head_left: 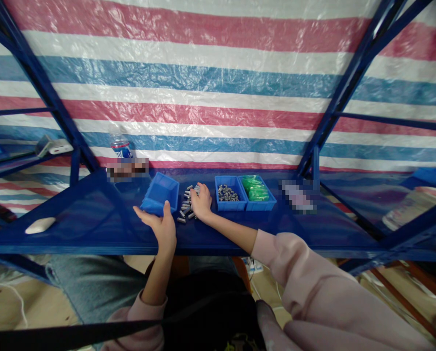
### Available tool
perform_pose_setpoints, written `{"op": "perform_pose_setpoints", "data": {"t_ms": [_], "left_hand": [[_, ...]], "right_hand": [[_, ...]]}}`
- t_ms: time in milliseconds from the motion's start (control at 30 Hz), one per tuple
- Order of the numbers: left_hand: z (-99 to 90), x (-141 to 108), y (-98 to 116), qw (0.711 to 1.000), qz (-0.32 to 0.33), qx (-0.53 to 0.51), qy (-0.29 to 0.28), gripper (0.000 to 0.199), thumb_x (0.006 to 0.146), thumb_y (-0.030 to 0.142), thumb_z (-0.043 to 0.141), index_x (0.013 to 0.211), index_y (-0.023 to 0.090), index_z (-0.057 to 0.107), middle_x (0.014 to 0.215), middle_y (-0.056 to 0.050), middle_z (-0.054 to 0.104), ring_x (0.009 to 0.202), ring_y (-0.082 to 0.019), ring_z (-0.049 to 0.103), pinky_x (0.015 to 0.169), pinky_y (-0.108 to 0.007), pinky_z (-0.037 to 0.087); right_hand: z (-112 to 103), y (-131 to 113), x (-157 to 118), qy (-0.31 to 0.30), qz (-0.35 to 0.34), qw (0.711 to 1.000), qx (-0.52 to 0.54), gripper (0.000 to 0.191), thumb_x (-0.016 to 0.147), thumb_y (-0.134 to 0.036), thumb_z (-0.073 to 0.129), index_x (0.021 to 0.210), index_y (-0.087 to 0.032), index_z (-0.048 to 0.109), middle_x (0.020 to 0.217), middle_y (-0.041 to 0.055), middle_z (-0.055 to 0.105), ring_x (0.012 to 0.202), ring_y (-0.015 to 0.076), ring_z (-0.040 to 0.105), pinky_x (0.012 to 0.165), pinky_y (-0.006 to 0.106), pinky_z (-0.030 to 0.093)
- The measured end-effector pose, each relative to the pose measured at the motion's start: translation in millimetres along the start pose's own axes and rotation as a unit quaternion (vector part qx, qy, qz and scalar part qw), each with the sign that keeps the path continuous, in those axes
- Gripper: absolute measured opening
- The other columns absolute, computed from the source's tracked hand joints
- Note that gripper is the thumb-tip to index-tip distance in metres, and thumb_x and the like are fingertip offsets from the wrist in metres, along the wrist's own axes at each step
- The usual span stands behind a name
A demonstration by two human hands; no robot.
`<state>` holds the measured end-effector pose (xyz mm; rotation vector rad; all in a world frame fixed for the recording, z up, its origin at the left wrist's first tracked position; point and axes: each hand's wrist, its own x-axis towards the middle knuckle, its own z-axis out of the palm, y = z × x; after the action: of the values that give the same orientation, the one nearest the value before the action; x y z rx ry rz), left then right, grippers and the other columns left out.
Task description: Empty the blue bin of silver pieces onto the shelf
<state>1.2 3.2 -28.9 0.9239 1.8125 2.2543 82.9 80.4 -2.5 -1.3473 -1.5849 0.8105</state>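
Loosely, left hand (162, 227) gripping bin (162, 191), right hand (202, 202) curled over cylinders (186, 205), hold unclear, table edge (93, 250) near.

So the blue bin (162, 187) is a plain open-top plastic one, boxy with straight walls, and it's sitting skewed over on the left, its near edge partly blocked from view. Can't tell if it's resting down or lifted. Just right of it there's a loose scatter of short metal cylinders (186, 205), silvery and kinda shiny, lying on their sides and pointing every which way, strung out from near to far, some partly covered.
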Motion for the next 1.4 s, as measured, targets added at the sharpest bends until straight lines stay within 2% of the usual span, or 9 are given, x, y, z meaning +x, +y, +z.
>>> {"op": "perform_pose_setpoints", "data": {"t_ms": [167, 367, 467, 667, 867, 1000, 1133, 1267, 1400], "left_hand": [[-0.5, -2.0, 10.5, 0.995, -0.078, 0.053, 0.033, 0.101, 0.082, 0.047, 0.064, 0.150, 0.010, -0.001, 0.154, -0.028, 0.009, 0.147, -0.035, 0.009, 0.118, -0.054, 0.011], [-0.5, -1.0, 22.4, 0.984, -0.107, 0.144, -0.003, 0.098, 0.083, 0.039, 0.064, 0.151, 0.005, 0.003, 0.150, -0.028, 0.017, 0.143, -0.034, 0.024, 0.117, -0.045, 0.022], [0.2, 0.4, 22.9, 0.975, -0.109, 0.192, -0.008, 0.098, 0.078, 0.034, 0.068, 0.151, 0.006, 0.008, 0.150, -0.027, 0.017, 0.143, -0.035, 0.024, 0.117, -0.044, 0.022], [-0.1, 3.3, 21.7, 0.968, -0.122, 0.217, -0.014, 0.098, 0.076, 0.036, 0.070, 0.150, 0.010, 0.012, 0.154, -0.026, 0.015, 0.144, -0.041, 0.017, 0.115, -0.059, 0.015], [-2.3, 7.1, 18.0, 0.971, -0.128, 0.198, -0.036, 0.101, 0.075, 0.036, 0.070, 0.150, 0.009, 0.008, 0.155, -0.026, 0.011, 0.146, -0.037, 0.011, 0.117, -0.052, 0.016], [-3.5, 10.4, 15.5, 0.973, -0.137, 0.184, -0.040, 0.099, 0.074, 0.035, 0.070, 0.148, 0.006, 0.011, 0.154, -0.028, 0.011, 0.146, -0.035, 0.014, 0.118, -0.048, 0.017], [-3.8, 11.4, 14.7, 0.972, -0.139, 0.184, -0.041, 0.097, 0.074, 0.037, 0.069, 0.148, 0.008, 0.012, 0.155, -0.027, 0.010, 0.146, -0.034, 0.013, 0.118, -0.049, 0.016], [-4.3, 11.4, 10.8, 0.969, -0.134, 0.201, -0.044, 0.101, 0.075, 0.040, 0.068, 0.149, 0.005, 0.008, 0.155, -0.031, 0.007, 0.147, -0.038, 0.009, 0.117, -0.055, 0.015], [-4.6, 10.7, 2.9, 0.970, -0.083, 0.225, -0.038, 0.101, 0.077, 0.042, 0.066, 0.149, 0.004, 0.006, 0.154, -0.033, 0.009, 0.145, -0.042, 0.013, 0.114, -0.060, 0.017]], "right_hand": [[-0.5, -1.1, -0.9, -0.005, -0.002, 1.000, -0.009, 0.044, 0.089, -0.028, 0.049, 0.131, -0.015, 0.054, 0.144, 0.0159, 0.046, 0.139, 0.0262, 0.036, 0.113, 0.046, 0.027], [-4.4, -5.9, -2.8, -0.019, -0.001, 0.999, -0.031, 0.044, 0.091, -0.028, 0.048, 0.132, -0.014, 0.053, 0.145, 0.0157, 0.045, 0.140, 0.0245, 0.034, 0.114, 0.043, 0.026], [-6.7, -8.0, -4.0, -0.022, -0.002, 0.999, -0.046, 0.044, 0.092, -0.028, 0.047, 0.133, -0.014, 0.052, 0.146, 0.0153, 0.044, 0.140, 0.0239, 0.034, 0.113, 0.042, 0.026], [-7.9, -8.4, -4.6, -0.034, -0.005, 0.997, -0.065, 0.045, 0.092, -0.028, 0.046, 0.134, -0.013, 0.051, 0.147, 0.0155, 0.044, 0.140, 0.0241, 0.034, 0.114, 0.042, 0.026], [-5.0, -3.4, -4.5, -0.047, -0.030, 0.993, -0.100, 0.047, 0.091, -0.030, 0.047, 0.134, -0.011, 0.051, 0.146, 0.0166, 0.044, 0.139, 0.0267, 0.035, 0.112, 0.044, 0.028], [-3.2, -0.6, -5.3, -0.065, -0.049, 0.989, -0.126, 0.050, 0.090, -0.031, 0.048, 0.135, -0.011, 0.048, 0.149, 0.0170, 0.040, 0.141, 0.0284, 0.031, 0.113, 0.046, 0.027], [-3.2, 0.4, -5.2, -0.089, -0.067, 0.982, -0.152, 0.053, 0.090, -0.033, 0.047, 0.138, -0.010, 0.045, 0.150, 0.0165, 0.039, 0.142, 0.0283, 0.029, 0.114, 0.045, 0.025], [-4.9, 0.0, -6.2, -0.114, -0.121, 0.967, -0.193, 0.056, 0.092, -0.034, 0.045, 0.140, -0.005, 0.042, 0.146, 0.0177, 0.044, 0.140, 0.0273, 0.033, 0.116, 0.041, 0.023], [-6.6, -1.0, -10.3, -0.124, -0.157, 0.953, -0.227, 0.057, 0.093, -0.036, 0.042, 0.141, -0.004, 0.040, 0.147, 0.0176, 0.043, 0.140, 0.0268, 0.033, 0.116, 0.042, 0.020]]}}
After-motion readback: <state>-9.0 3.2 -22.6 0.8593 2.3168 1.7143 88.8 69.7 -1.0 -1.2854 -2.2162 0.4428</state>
